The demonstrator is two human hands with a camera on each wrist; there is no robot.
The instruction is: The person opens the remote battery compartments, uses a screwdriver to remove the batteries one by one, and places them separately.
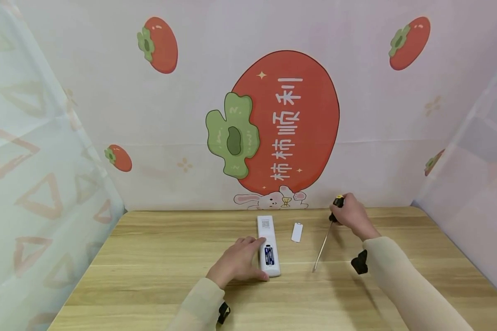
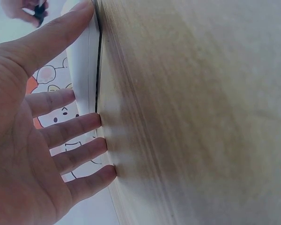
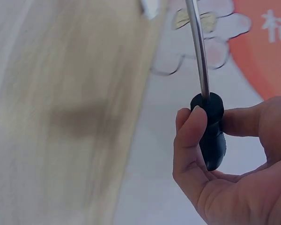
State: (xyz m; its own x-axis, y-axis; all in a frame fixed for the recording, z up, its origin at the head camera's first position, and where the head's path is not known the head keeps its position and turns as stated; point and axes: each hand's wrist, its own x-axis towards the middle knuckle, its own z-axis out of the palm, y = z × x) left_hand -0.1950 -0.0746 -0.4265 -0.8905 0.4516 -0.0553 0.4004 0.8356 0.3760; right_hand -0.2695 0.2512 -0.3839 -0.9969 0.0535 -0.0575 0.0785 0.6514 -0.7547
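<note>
A white remote control (image 1: 266, 233) lies back up on the wooden table, two blue batteries (image 1: 269, 256) showing in its uncovered compartment. My left hand (image 1: 238, 259) rests against its left side, thumb by the near end and index finger on the edge. In the left wrist view those fingers (image 2: 72, 129) are spread and fairly straight, tips down at the tabletop. Over the table's far right part, my right hand (image 1: 353, 214) grips the black handle of a screwdriver (image 3: 213, 145) between thumb and fingers. Its metal shaft slants down toward me, tip above the table.
The small white battery cover (image 1: 297, 232) lies right of the remote, between it and the screwdriver. Behind the wooden table (image 1: 157, 276) hangs a pale cloth backdrop (image 1: 199, 59) printed with red persimmons. More cloth hangs at both sides.
</note>
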